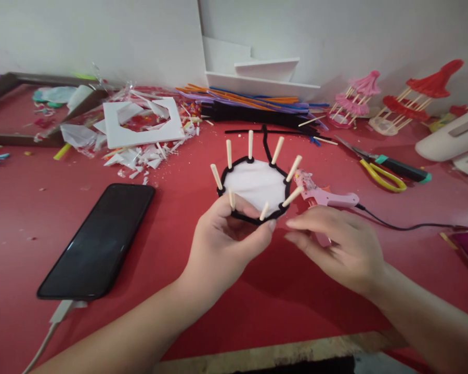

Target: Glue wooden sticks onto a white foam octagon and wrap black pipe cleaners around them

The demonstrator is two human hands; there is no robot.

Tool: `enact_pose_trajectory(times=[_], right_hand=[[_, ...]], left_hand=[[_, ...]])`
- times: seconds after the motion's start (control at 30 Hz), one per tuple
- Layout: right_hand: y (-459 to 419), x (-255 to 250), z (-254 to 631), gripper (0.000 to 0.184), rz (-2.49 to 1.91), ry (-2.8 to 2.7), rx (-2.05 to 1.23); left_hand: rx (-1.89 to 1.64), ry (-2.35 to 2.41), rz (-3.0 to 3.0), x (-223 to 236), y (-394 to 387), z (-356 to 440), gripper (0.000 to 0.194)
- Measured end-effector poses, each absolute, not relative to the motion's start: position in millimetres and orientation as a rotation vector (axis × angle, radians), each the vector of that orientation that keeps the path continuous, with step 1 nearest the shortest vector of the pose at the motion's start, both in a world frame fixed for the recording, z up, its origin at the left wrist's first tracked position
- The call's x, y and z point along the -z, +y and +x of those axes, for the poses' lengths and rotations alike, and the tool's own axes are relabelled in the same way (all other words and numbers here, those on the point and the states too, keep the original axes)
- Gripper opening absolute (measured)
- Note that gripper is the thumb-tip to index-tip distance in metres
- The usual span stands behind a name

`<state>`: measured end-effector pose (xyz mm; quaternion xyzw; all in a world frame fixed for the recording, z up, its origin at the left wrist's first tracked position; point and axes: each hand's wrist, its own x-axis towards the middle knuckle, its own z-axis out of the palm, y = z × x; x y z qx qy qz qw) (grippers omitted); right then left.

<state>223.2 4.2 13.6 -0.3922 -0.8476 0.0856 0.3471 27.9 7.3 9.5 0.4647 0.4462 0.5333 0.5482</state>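
My left hand (pixel 234 244) grips the near edge of a white foam disc (pixel 253 182) between thumb and fingers. Several short wooden sticks (pixel 250 145) stand around its rim, and a black pipe cleaner (pixel 239 214) winds round their bases. The loose end of the pipe cleaner rises from the far side of the disc. Just right of the disc, my right hand (pixel 339 244) hovers with thumb and forefinger apart and nothing visible between them. Beyond my right hand lies a pink glue gun (pixel 327 197), partly hidden by it.
A black phone (pixel 97 241) with a cable lies left. Foam offcuts (pixel 144 122) and pipe cleaners (pixel 253 101) are heaped at the back. Pliers (pixel 398 166) and yellow-handled scissors (pixel 382 175) lie right. Behind them stand a pink model (pixel 353 101) and a red model (pixel 417 98).
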Motion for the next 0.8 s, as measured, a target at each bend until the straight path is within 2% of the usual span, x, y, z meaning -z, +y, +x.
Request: enact_pose_trajectory(times=[0.17,0.33,0.43,0.6,0.7,0.8], right_hand=[[0.0,-13.5,222.1,0.03,-0.918,-2.253,0.172],[-1.0,-18.9,220.4,0.023,-0.869,-2.266,0.365],[-2.2,-20.1,220.2,0.023,-0.847,-2.283,0.322],[-7.5,-18.4,222.9,0.033,-0.822,-2.312,0.211],[-8.7,-18.1,227.8,0.037,-0.837,-2.278,0.06],[-6.4,-16.0,233.1,0.043,-0.872,-2.014,-0.144]], left_hand=[[-1.23,0.997,1.243,-11.1,2.6,30.5,0.025],[-1.261,0.947,1.22,-12.3,2.4,32.2,0.024],[-1.26,0.909,1.198,-11.5,2.0,32.1,0.024],[-1.261,0.889,1.192,-13.2,0.9,29.7,0.023],[-1.271,0.896,1.221,-16.0,0.0,29.4,0.024],[-1.294,0.879,1.266,-17.1,-1.4,30.1,0.026]])
